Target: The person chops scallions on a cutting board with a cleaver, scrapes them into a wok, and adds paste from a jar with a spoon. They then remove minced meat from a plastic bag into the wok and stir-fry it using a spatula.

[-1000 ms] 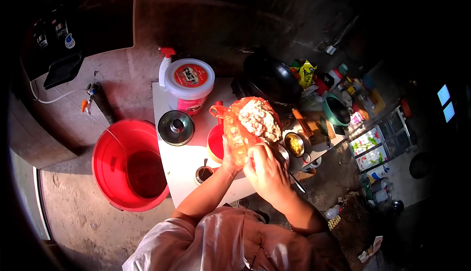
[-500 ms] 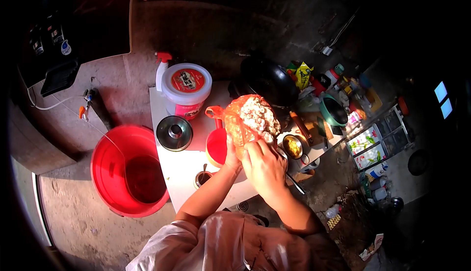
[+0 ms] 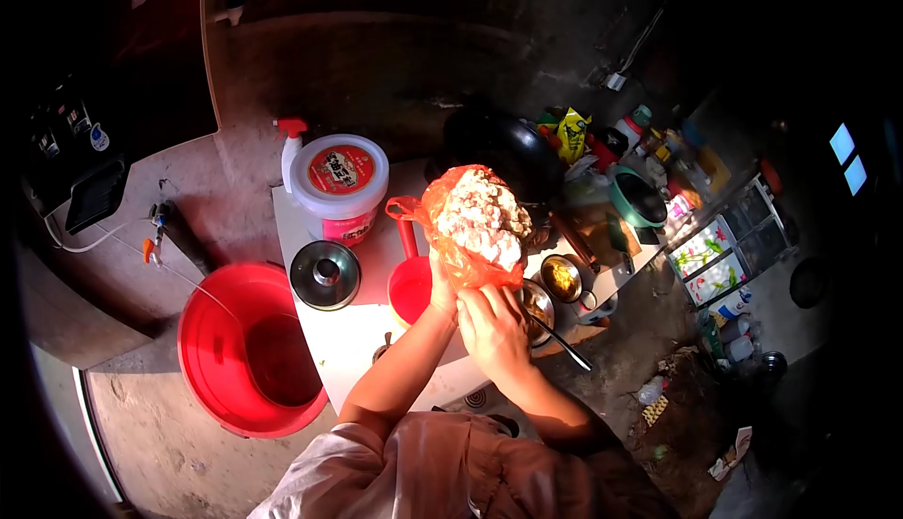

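Note:
A red plastic bag [image 3: 440,209] is held up over the table, its mouth spread around a heap of whitish, lumpy pieces [image 3: 482,213] whose kind I cannot make out. My left hand [image 3: 443,286] grips the bag's lower left side, its fingers partly hidden behind the plastic. Against the bag's lower edge, my right hand [image 3: 496,326] has its fingers bent and close together, holding the plastic. Below and left of the bag lies a red dipper [image 3: 409,291] with its handle pointing away. Just right of my right hand stands a metal bowl [image 3: 538,298] with a spoon [image 3: 570,352] in it.
A white lidded bucket [image 3: 339,180], a spray bottle [image 3: 291,148] and a steel pot lid [image 3: 320,286] occupy the table's left. A pan [image 3: 503,148], a bowl of yellow food [image 3: 562,278] and a green basin [image 3: 628,195] are at right. A red tub [image 3: 212,359] stands on the floor.
The bag has turned slightly, showing more of the pale pieces. My right hand has moved down and left along its lower edge, uncovering the metal bowl. The whole view has shifted a little.

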A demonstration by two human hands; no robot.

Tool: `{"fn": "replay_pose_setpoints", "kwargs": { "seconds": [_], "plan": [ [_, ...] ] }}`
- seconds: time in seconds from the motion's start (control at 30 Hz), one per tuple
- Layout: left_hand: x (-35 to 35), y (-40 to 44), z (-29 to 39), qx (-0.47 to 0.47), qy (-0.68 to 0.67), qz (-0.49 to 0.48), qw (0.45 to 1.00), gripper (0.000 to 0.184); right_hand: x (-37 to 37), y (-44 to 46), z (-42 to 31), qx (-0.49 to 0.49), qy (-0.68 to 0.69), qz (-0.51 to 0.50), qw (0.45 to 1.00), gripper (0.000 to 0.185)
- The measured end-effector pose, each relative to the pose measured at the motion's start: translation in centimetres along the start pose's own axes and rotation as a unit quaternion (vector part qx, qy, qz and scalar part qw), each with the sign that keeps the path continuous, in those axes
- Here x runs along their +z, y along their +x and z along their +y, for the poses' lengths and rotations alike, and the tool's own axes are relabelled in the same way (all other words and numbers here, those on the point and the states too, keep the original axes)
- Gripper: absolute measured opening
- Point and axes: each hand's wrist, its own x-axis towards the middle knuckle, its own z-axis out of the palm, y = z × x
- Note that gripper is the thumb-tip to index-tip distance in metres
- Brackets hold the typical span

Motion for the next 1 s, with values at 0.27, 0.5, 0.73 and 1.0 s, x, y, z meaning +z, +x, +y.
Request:
{"fn": "replay_pose_setpoints", "kwargs": {
  "seconds": [0.27,0.5,0.73,1.0],
  "plan": [
    [0.8,2.8,-1.4,0.058,0.048,0.031,0.997,0.069,-0.5,1.7,4.9,0.058,0.143,0.079,0.985,0.009],
    [-0.7,7.7,-3.4,0.06,0.066,0.042,0.995,0.069,-1.3,4.0,8.8,0.023,0.151,0.114,0.982,0.015],
    [2.9,8.9,-3.6,0.118,0.1,0.009,0.988,0.068,-3.7,12.2,10.6,-0.078,0.051,0.074,0.993,0.022],
    [0.0,9.9,-3.4,0.166,0.13,0.018,0.977,0.063,-0.9,15.1,11.1,-0.132,-0.103,-0.108,0.98,0.008]
  ]
}}
